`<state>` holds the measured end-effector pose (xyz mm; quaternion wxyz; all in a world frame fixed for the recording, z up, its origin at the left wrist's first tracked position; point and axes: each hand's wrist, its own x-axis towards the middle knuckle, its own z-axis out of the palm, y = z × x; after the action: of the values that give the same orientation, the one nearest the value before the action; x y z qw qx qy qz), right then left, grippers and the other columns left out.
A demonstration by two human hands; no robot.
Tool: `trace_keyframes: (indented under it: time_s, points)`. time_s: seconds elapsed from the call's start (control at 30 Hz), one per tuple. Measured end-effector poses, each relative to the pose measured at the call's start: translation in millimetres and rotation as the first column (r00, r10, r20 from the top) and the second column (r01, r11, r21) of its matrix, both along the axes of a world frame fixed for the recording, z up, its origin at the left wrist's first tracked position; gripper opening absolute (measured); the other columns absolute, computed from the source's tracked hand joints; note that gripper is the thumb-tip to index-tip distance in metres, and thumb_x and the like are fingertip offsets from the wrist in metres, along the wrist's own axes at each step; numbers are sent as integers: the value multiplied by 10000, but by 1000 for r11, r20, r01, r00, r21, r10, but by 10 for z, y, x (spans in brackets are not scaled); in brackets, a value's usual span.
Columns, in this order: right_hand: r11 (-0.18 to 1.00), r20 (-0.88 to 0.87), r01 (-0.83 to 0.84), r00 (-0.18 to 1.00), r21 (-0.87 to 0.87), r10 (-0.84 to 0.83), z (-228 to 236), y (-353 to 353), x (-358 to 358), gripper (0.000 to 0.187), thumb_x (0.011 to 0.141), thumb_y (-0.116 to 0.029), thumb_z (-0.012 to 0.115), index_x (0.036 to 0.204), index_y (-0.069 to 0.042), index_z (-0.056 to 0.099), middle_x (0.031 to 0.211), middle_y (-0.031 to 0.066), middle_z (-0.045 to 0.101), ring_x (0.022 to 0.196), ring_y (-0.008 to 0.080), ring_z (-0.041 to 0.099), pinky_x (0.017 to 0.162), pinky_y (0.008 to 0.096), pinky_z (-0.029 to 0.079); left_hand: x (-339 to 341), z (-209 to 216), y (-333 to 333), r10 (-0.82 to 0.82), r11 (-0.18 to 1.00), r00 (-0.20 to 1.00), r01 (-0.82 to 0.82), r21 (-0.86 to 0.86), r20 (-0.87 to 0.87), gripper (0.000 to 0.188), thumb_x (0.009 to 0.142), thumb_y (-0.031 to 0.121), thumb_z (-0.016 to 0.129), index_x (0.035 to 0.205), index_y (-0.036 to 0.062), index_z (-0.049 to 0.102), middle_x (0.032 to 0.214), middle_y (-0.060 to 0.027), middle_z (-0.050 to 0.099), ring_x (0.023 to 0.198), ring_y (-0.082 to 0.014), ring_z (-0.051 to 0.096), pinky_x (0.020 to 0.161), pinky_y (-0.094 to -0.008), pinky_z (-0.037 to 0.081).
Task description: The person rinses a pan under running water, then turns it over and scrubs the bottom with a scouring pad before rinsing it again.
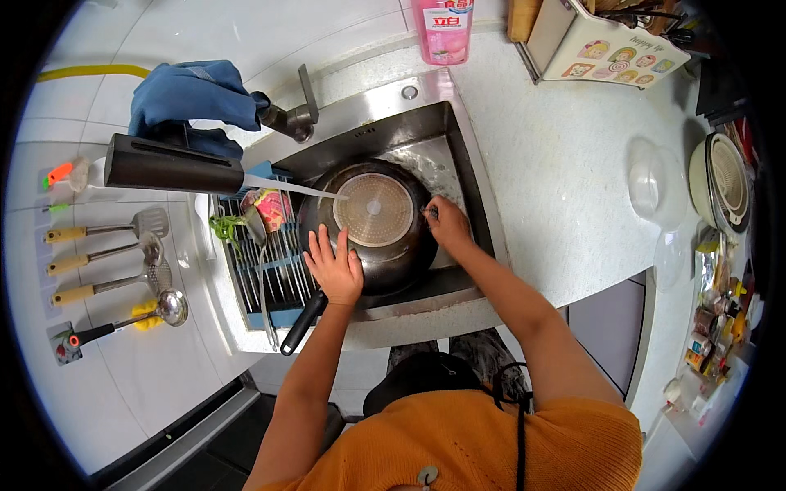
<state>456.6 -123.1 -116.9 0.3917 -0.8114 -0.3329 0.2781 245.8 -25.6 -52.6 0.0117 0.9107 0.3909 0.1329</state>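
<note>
A dark wok (385, 266) lies upside down in the steel sink (475, 176), its round, lighter base facing up. Its black handle (304, 324) points to the lower left, over the front edge. My left hand (336, 270) rests on the wok's near left side, fingers spread. At the right rim my right hand (449, 224) is closed around something small and dark, mostly hidden by the fingers. From the black faucet (173, 164) a stream of water (295, 188) runs onto the wok's base.
A drying rack (274, 270) with a ladle and green leaves fills the sink's left side. Blue cloth (192, 98) drapes the faucet. A pink detergent bottle (443, 33) stands behind; utensils (115, 233) hang at left. Clear plastic containers (647, 184) sit on the right counter.
</note>
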Motion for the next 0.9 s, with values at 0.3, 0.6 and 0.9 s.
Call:
trace_keyframes:
  time_s: [0.3, 0.6, 0.9]
  points:
    - [832, 173, -413, 911, 372, 375, 376, 60, -554, 140, 693, -21, 584, 815, -72, 540, 833, 124, 580, 851, 328, 557, 721, 407, 453, -21, -4, -14, -5, 1000, 1000, 6, 4, -24, 441, 809, 242, 466, 1244, 174, 484, 1389, -164, 320, 1298, -390, 237, 986, -591, 196]
    - [967, -47, 211, 974, -146, -220, -299, 80, 149, 181, 833, -227, 584, 925, -82, 526, 967, 124, 591, 893, 343, 561, 735, 441, 438, -2, 1, 61, 65, 994, 998, -65, -83, -4, 437, 834, 240, 461, 1268, 188, 460, 1406, -151, 294, 1316, -371, 206, 994, -601, 186]
    - [992, 113, 24, 993, 120, -38, 42, 106, -97, 165, 793, -191, 616, 884, -78, 536, 894, 121, 585, 848, 332, 555, 713, 422, 439, 4, 27, 9, 92, 990, 995, -95, -100, -35, 439, 832, 249, 469, 1268, 202, 456, 1414, -142, 281, 1323, -360, 190, 989, -611, 190]
